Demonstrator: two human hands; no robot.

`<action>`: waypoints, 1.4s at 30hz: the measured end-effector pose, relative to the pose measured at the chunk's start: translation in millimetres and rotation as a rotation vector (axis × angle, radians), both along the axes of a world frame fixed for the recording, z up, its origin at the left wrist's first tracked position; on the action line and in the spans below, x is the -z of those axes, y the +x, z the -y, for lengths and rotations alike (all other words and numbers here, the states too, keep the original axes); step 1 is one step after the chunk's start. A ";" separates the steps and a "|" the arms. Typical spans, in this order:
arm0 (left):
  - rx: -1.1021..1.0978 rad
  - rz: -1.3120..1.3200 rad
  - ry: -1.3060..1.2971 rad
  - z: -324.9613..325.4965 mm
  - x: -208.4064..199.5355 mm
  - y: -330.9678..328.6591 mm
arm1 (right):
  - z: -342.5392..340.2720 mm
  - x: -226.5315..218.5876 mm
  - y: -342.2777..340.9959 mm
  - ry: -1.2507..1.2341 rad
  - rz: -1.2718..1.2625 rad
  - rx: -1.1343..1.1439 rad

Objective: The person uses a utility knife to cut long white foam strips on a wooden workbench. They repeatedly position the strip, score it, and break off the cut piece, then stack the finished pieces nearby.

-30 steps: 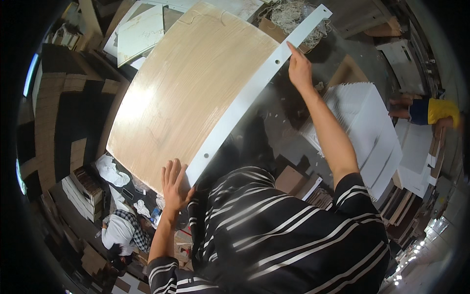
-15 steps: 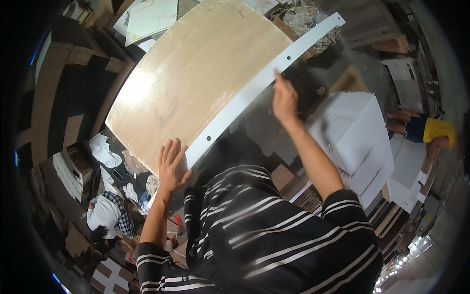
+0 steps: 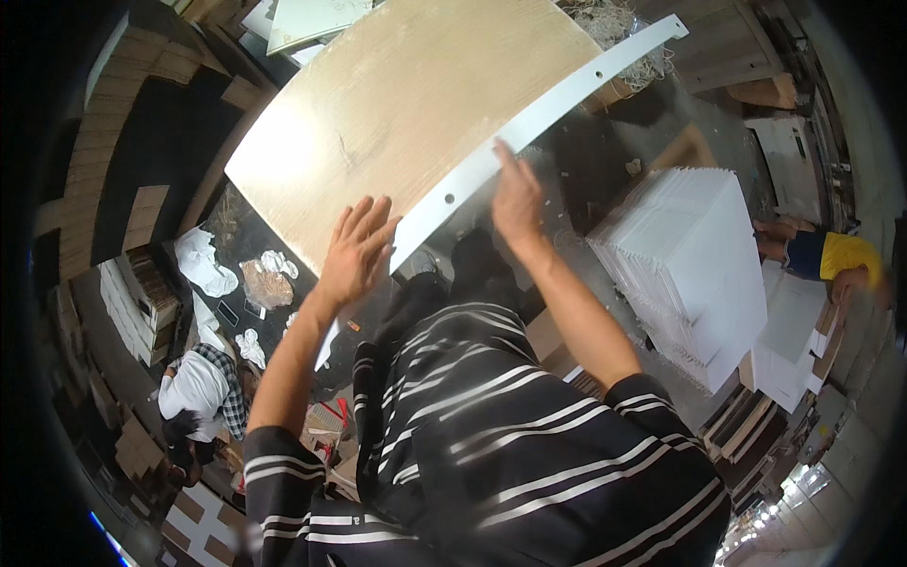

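Strip [image 3: 536, 117], long, white, round-holed, was seen along the pale wood-grained panel [image 3: 406, 94], left hand [image 3: 359, 255] loosely spread at one end, right hand [image 3: 518, 203], forefinger extended, drawn closer, far end left unheld.

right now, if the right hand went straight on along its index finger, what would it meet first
Likely the white strip, right at the fingertip; whether they touch is unclear.

Grey floor [image 3: 658, 132] with scraps [image 3: 633, 167], bright lights [image 3: 775, 513] at lower right
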State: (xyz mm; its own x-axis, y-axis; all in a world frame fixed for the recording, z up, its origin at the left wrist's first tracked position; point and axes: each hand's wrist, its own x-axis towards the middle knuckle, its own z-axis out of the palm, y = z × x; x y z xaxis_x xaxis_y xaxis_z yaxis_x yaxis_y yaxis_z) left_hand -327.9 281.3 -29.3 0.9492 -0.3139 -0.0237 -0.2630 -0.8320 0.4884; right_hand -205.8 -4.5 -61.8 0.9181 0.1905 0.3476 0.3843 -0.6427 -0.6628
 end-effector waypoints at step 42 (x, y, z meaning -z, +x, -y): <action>-0.997 -0.391 -0.669 -110.1 26.8 -227.6 | -145.7 -2.8 -250.5 0.205 -0.301 -0.699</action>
State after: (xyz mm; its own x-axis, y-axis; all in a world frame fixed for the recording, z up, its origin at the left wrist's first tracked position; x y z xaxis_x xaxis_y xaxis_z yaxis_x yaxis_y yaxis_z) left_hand -555.5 391.5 -56.1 0.7458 0.4732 -0.4689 0.5912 -0.1458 0.7932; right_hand -456.3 141.2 -59.0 0.6693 0.7173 0.1940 0.4395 -0.1716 -0.8817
